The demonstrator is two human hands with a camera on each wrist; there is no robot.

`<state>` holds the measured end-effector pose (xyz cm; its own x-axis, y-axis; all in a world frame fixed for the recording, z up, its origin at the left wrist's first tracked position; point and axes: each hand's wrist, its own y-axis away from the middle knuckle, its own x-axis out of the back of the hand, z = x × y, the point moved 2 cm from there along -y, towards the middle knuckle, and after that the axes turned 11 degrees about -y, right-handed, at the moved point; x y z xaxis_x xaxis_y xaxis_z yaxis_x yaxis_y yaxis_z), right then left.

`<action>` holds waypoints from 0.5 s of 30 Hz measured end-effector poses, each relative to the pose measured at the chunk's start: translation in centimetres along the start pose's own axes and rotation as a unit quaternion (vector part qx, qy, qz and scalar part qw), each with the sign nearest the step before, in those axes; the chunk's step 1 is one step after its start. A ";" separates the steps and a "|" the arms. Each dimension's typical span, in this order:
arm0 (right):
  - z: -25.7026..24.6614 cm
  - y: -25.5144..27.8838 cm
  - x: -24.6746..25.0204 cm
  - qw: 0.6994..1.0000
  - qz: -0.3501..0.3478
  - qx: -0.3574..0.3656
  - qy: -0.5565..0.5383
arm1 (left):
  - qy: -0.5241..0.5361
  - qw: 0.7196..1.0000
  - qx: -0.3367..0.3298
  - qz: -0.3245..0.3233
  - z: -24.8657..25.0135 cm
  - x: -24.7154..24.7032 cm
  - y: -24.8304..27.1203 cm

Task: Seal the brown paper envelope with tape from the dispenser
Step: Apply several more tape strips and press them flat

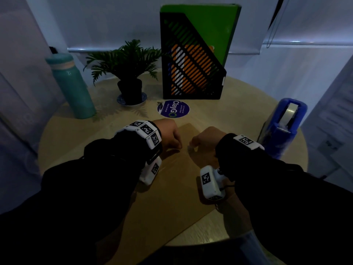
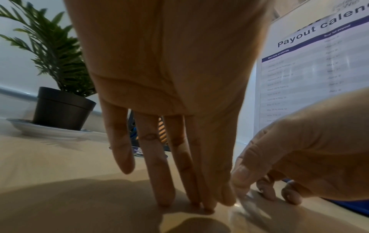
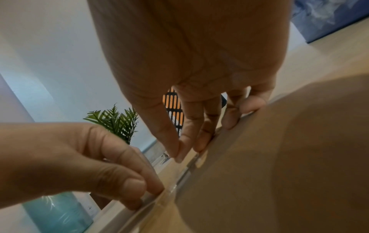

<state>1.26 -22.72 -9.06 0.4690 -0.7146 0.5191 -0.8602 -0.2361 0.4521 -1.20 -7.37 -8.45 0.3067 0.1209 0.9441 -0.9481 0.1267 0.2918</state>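
Observation:
The brown paper envelope (image 1: 172, 188) lies flat on the round table (image 1: 238, 115), under both hands. A short strip of clear tape (image 3: 173, 184) runs between the hands, low over the envelope's far part. My left hand (image 1: 178, 146) pinches one end of it between thumb and index, its other fingertips (image 2: 163, 200) touching the envelope (image 2: 89, 205). My right hand (image 1: 193, 145) pinches the other end with thumb and index finger, as the right wrist view shows (image 3: 182, 155). The blue tape dispenser (image 1: 282, 129) stands at the table's right edge, just right of my right wrist.
Along the back of the table stand a teal bottle (image 1: 72, 87), a potted plant on a saucer (image 1: 129, 77) and a black file holder with green and orange folders (image 1: 193, 60). A round purple sticker (image 1: 173, 109) lies just beyond the envelope. A printed calendar sheet (image 2: 309, 71) hangs at the right.

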 end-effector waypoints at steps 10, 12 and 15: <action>0.3 -0.4 -0.2 1.000 -0.002 0.013 -0.024 | -0.048 0.997 0.048 -0.022 1.7 0.5 -0.8; 0.4 -0.6 -0.2 1.000 -0.003 0.013 -0.026 | -0.057 0.996 0.059 -0.039 2.0 0.6 -0.9; 0.4 -0.5 -0.1 1.000 -0.006 0.011 -0.028 | -0.056 0.995 0.068 -0.042 2.3 0.7 -0.9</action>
<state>1.57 -22.78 -9.63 0.4687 -0.7465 0.4723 -0.8585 -0.2591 0.4425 -0.38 -9.67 -7.74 0.3810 0.0037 0.9246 -0.9245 -0.0040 0.3810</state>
